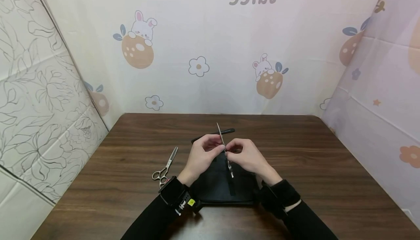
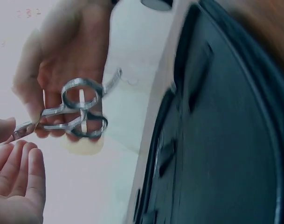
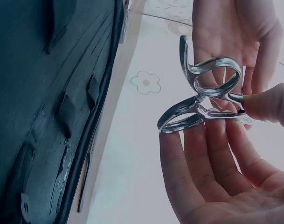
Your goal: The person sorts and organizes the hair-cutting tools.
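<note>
Your head view is bright and evenly lit, the curtain [image 1: 200, 32] pale, with a soft sheen on the near part of the table [image 1: 226, 220] and shadows beside your wrists. Both wrist views are dimmer and bluish, their backgrounds washed out. Your left one smears and ghosts your right hand [image 2: 74, 60]; your right one is crisper, with highlights glinting on the held scissors [image 3: 201, 98].

Room outside right sleeve [image 1: 310, 216]; held scissors [image 3: 216, 114] bar middle; loose scissors [image 1: 169, 163] left; perhaps comb [image 1: 231, 131] ahead.
</note>
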Available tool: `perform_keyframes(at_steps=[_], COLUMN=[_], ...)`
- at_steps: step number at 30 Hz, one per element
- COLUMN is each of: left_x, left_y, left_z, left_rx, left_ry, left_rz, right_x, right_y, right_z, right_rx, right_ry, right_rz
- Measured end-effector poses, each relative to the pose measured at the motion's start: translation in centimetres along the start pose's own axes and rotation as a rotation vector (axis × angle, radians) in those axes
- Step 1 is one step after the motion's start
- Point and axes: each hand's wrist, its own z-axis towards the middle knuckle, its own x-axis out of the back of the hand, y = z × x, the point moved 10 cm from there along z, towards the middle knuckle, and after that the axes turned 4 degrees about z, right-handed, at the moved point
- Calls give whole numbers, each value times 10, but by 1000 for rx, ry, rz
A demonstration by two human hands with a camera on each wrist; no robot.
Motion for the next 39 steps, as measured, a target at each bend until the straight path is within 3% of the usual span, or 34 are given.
perform_keyframes(at_steps=[4, 20, 28, 39], left_x=[-2, 1, 4, 12], left_y=[-2, -3, 0, 4], left_z=[0, -2, -2, 0], left_rx=[27, 58, 40, 22], left_ry=[26, 82, 109, 128], left_rz=[-96, -307, -340, -345], right_x=[-1, -6, -9, -12], right_y=[-2, -7, -5, -10], right_z=[1, 0, -1, -2], right_rx=[4, -19, -37, -24], right_ry=[8, -4, -8, 5], right_rz=[23, 98, 172, 157])
